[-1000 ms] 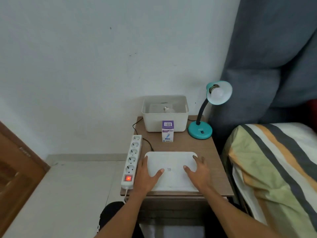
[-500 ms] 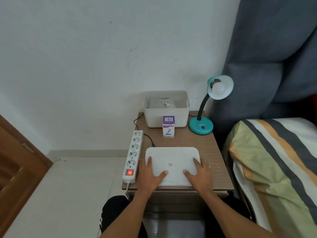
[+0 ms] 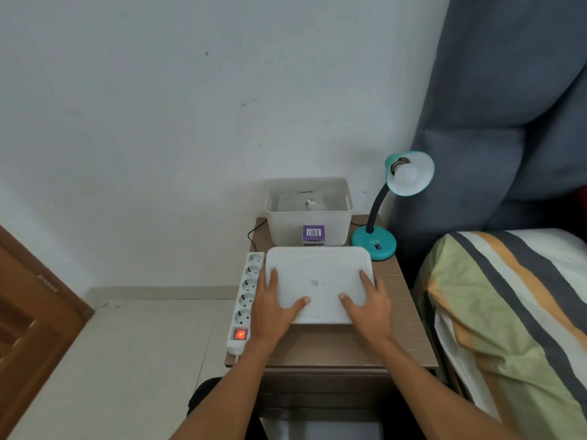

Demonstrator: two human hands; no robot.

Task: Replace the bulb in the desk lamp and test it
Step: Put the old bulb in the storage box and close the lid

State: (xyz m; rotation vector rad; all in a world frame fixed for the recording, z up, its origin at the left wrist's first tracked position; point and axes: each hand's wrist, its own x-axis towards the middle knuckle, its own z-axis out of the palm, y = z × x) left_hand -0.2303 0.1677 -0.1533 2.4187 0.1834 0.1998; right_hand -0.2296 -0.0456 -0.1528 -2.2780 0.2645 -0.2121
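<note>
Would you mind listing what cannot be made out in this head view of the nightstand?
- Small purple box: its lower part is hidden behind the white lid.
- Bulb in the white bin: blurred by the translucent wall.
- Lamp cord's plug: out of sight behind the bin.
- Lid's printed mark: too small to read.
- Fingertips of the left hand and right hand: whether any curl under the lid cannot be told.

Box (image 3: pixel 313 234): barcode on purple top, digits too small to read
Lamp base (image 3: pixel 374 243): short white lettering, blurred
Lid (image 3: pixel 318 274): faint central mark, unreadable
</note>
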